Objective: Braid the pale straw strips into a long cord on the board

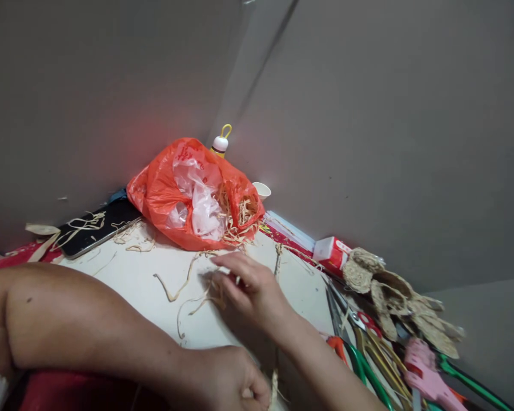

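Note:
My left hand [233, 377] is closed at the bottom middle. Its thumb and finger pinch a twisted straw cord [274, 388] that runs down out of view. My right hand [255, 291] is over the white table, above the left one, its thumb and fingers apart. Under and beside its fingertips lie thin dry straw strands [199, 305]; I cannot tell whether it touches them. Behind the right wrist the cord goes on up to a knot [278, 249]. A longer loose straw strand [171, 295] curls on the table to the left.
A red plastic bag [154, 200] with straw scraps stands at the back, before a yellow-topped bottle [220, 144] and a white cup [262, 190]. A black phone [89, 231] lies left. Scissors [362, 362], a pink glue gun [426, 371] and woven straw pieces [389, 297] crowd the right.

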A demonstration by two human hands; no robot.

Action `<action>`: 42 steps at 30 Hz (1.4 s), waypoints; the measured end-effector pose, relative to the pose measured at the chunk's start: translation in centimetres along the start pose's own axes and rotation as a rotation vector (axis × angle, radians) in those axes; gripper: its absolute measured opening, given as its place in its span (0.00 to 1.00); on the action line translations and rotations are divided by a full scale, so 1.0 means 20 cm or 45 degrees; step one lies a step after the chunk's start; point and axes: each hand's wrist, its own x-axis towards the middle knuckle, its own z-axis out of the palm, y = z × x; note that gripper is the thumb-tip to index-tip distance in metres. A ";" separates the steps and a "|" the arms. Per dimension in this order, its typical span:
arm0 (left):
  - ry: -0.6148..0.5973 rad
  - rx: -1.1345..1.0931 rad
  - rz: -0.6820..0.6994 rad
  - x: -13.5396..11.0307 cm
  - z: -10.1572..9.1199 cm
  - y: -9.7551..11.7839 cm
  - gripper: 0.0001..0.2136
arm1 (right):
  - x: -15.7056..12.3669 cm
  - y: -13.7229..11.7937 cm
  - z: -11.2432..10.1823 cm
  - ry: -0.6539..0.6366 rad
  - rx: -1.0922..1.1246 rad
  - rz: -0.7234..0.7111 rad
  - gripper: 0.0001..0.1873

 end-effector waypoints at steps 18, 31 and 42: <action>-0.005 -0.060 0.039 -0.01 0.00 0.02 0.10 | 0.15 -0.18 0.00 -0.126 0.780 0.421 0.05; -0.004 -0.022 -0.047 -0.04 -0.02 0.07 0.12 | -0.60 -0.24 -0.17 0.503 0.719 1.149 0.13; -0.068 -0.319 -0.149 -0.05 0.01 0.10 0.14 | -0.74 -0.38 0.03 0.588 0.820 1.320 0.15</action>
